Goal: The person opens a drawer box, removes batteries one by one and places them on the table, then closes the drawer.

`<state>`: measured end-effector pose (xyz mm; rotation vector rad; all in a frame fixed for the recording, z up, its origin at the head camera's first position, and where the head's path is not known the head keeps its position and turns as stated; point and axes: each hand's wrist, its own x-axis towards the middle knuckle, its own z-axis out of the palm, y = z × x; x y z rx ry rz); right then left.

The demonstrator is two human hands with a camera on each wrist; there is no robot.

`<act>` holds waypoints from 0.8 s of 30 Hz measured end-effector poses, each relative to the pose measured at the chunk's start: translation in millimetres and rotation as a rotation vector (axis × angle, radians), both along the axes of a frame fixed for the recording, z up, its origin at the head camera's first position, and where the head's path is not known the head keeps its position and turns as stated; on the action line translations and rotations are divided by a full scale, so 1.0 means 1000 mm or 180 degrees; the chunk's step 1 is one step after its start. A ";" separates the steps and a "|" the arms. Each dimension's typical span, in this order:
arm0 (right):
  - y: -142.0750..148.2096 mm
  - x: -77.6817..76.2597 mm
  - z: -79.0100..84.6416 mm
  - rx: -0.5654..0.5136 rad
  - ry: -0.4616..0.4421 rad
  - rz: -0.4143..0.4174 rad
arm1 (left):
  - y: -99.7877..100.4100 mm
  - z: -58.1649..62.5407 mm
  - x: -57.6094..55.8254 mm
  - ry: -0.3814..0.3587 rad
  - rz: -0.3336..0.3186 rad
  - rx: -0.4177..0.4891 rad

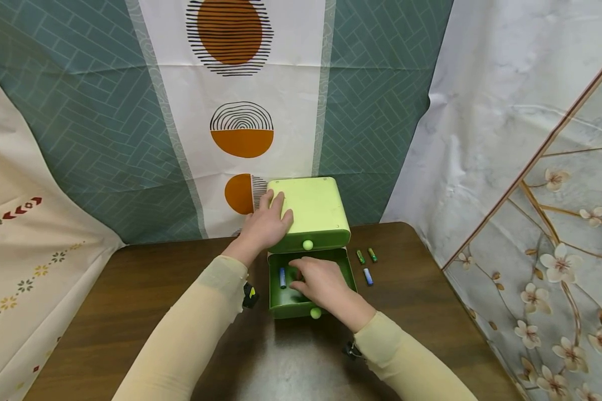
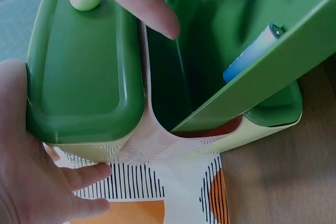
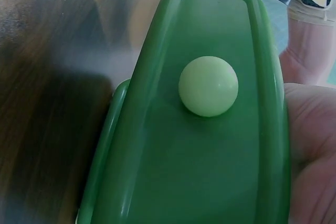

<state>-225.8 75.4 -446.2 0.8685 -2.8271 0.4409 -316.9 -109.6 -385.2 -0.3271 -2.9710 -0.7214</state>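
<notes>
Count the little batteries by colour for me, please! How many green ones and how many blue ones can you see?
Green batteries: 2, both on the table
Blue batteries: 2, one in the open drawer, one on the table
Total: 4 batteries in sight

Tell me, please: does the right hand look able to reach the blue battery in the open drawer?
Probably yes: the right hand is over the open drawer, close to the blue battery, and the head view shows nothing standing between them.
</notes>
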 end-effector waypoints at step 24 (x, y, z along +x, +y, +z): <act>-0.021 -0.017 -0.006 0.0495 -0.0253 -0.0142 | 0.001 0.001 0.000 -0.0021 0.0025 -0.0003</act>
